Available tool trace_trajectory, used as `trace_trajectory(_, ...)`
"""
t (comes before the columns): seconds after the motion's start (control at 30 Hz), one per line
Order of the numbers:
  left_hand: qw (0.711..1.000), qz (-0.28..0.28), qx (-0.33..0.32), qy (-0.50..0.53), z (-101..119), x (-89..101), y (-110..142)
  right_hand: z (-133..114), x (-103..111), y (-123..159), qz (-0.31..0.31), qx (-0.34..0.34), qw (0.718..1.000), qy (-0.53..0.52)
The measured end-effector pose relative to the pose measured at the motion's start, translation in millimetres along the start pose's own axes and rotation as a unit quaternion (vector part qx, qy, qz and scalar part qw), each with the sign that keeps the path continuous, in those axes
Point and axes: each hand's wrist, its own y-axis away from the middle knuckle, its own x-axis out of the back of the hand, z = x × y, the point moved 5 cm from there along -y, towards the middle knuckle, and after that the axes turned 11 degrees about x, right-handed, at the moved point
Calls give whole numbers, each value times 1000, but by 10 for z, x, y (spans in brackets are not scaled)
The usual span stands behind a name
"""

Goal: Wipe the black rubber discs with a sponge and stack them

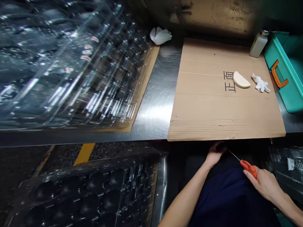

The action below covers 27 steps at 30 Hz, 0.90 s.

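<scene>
My right hand [266, 184] is closed on a small tool with an orange handle [248, 167] and a thin metal shaft that points up and left, below the table's front edge. My left hand [214, 154] reaches under the same edge, just beneath the cardboard sheet [213, 104]; its fingers are hidden in the dark there. The shaft's tip ends close to my left hand. On the cardboard lie a pale half-round piece [240, 80] and a crumpled white glove [260, 83].
A large stack of clear plastic trays [63, 63] fills the left of the steel table [156, 104]. More trays [94, 192] lie lower at the front left. A teal bin with an orange handle [287, 67], a pale bottle [258, 44] and a white cloth [160, 35] stand at the back.
</scene>
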Motion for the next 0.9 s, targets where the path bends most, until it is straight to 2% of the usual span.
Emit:
trace_trajectory(0.07,989,35,86,111,-30,74,-58,-55,-32,-14,-5,17,1000,-1)
trace_trajectory(0.13,971,45,151,180,-47,108,-95,-116,-89,-32,-16,39,999,6)
trace_trajectory(0.23,954,24,196,224,-49,107,-113,-160,-168,-59,-20,42,999,26)
trace_trajectory(0.33,950,8,211,230,-61,99,-81,-146,-219,-77,-28,36,998,37)
trace_trajectory(0.43,969,-11,184,167,-47,80,-19,-79,-207,-87,-32,30,999,27)
trace_trajectory(0.57,995,-22,91,38,5,48,72,48,-84,-99,-23,9,999,-25)
trace_trajectory(0.73,991,-37,-43,-120,73,-17,156,82,51,-139,-13,25,997,-68)
trace_trajectory(0.8,988,-37,-48,-141,64,-30,164,78,66,-157,-11,24,998,-65)
trace_trajectory(0.9,995,-31,-1,-97,22,-16,139,68,53,-167,-22,15,998,-59)
